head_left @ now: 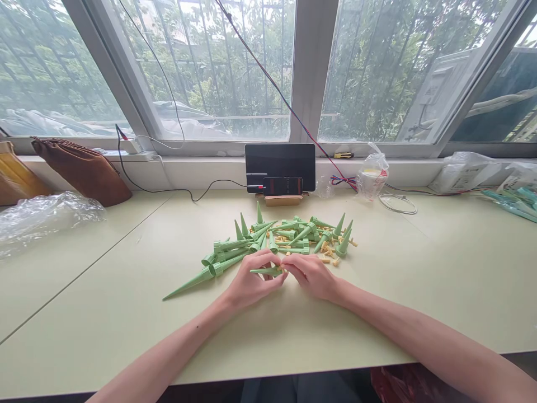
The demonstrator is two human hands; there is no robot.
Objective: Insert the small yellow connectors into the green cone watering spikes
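Note:
My left hand (251,282) is curled round a green plastic cone spike (265,271), whose tip points left. My right hand (309,275) pinches the wide end of that same spike, and a small yellow piece (283,270) shows at its fingertips. Just beyond both hands lies a pile of green cone spikes (277,238), some upright and some lying flat. Small yellow pieces (327,252) are scattered among them at the right. A row of stacked spikes (197,280) stretches to the left of my left hand.
A pale green table (419,268) runs under a window. A dark tablet (280,167) with a phone (282,186) on a stand stands behind the pile. At the left are a brown pouch (84,170) and crumpled clear plastic (42,215). Tied plastic bags (372,176) and packets sit at the right.

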